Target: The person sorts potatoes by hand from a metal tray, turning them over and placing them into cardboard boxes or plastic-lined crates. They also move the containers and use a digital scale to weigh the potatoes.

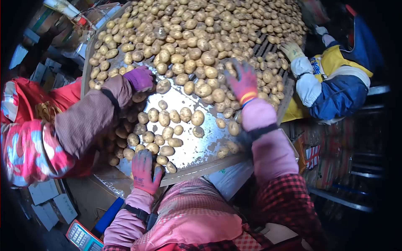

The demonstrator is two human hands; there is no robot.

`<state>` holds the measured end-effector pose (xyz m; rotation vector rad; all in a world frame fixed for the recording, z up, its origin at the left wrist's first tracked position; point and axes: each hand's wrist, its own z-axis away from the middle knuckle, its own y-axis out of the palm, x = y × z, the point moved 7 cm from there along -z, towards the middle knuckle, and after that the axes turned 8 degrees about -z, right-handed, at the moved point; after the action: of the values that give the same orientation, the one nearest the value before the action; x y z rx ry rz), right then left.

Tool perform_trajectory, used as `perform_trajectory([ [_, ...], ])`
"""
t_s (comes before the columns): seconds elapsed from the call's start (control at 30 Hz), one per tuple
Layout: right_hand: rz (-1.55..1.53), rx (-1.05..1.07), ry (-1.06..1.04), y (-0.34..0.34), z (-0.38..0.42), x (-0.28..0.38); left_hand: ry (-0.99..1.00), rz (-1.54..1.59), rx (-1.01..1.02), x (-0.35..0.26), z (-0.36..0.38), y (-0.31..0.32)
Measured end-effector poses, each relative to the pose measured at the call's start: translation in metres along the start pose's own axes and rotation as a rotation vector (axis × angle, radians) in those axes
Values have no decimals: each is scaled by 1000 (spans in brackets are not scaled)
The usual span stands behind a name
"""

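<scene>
My left hand (145, 172), in a pink glove with grey fingertips, rests at the near edge of a metal sorting table (194, 151). Its fingers are stretched out, touching or right beside a few loose potatoes (166, 150). Farther out, my right hand (243, 82) reaches over the big potato heap (209, 42) with fingers spread and slightly blurred. Potatoes lie just under and around those fingers; none is seen gripped. Between my hands, several potatoes (163, 118) lie scattered on the shiny, dirt-flecked metal.
At the left, another person's purple-gloved hand (140, 78) reaches onto the potatoes. A second person's pale-gloved hand (292, 51) is at the right side, near dark slats (264, 45). A calculator-like keypad device (83, 236) and flattened cartons (45, 211) lie at the lower left.
</scene>
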<state>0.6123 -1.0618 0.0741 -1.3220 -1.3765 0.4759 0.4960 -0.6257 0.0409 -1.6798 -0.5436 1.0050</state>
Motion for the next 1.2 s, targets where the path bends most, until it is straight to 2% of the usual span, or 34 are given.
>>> perform_trajectory([
  [0.03,63,37,96,14,-12,-24,7,10,15,0,0,2],
  [0.07,55,43,94,16,-15,-14,0,-5,38,1,0,4],
  [0.13,212,301,164,30,-9,20,-1,6,29,2,2,3],
  [0.2,171,214,123,31,15,48,19,30,-5,1,-3,0],
  [0.23,176,303,3,41,31,64,5,11,18,2,-2,1],
  [0.27,-49,360,35,68,52,66,-11,-6,50,1,2,3],
  [0.3,6,203,-178,52,77,103,-2,4,46,0,3,4],
  [0.37,-11,213,-204,65,128,145,3,3,49,3,3,6],
  [0.47,-35,397,-547,55,186,193,17,7,7,6,6,9],
  [0.5,-83,463,-671,49,203,193,17,26,4,6,7,9],
  [0.57,-325,454,-121,55,200,128,26,27,-24,5,7,7],
  [0.63,-307,196,75,-11,160,73,10,26,-45,6,7,4],
  [0.73,50,24,49,-83,104,-5,25,45,-62,3,8,0],
  [0.8,558,-293,40,-71,98,-86,27,33,-66,3,11,2],
  [0.83,556,-301,40,-70,101,-83,39,24,-76,3,11,4],
  [0.9,413,-74,231,-54,106,-79,43,17,-80,1,11,3],
  [0.93,185,-18,255,-64,106,-47,37,14,-77,1,9,2],
  [0.97,186,-16,252,-63,100,-36,34,15,-78,2,7,2],
  [1.03,145,-123,-113,-64,92,5,42,29,-53,1,7,2],
  [1.1,104,-84,-123,-42,61,19,35,20,-50,-1,7,3],
  [1.17,298,79,-280,3,36,30,23,-4,-40,1,4,2],
  [1.2,279,87,-281,13,28,32,21,1,-39,1,3,2],
])
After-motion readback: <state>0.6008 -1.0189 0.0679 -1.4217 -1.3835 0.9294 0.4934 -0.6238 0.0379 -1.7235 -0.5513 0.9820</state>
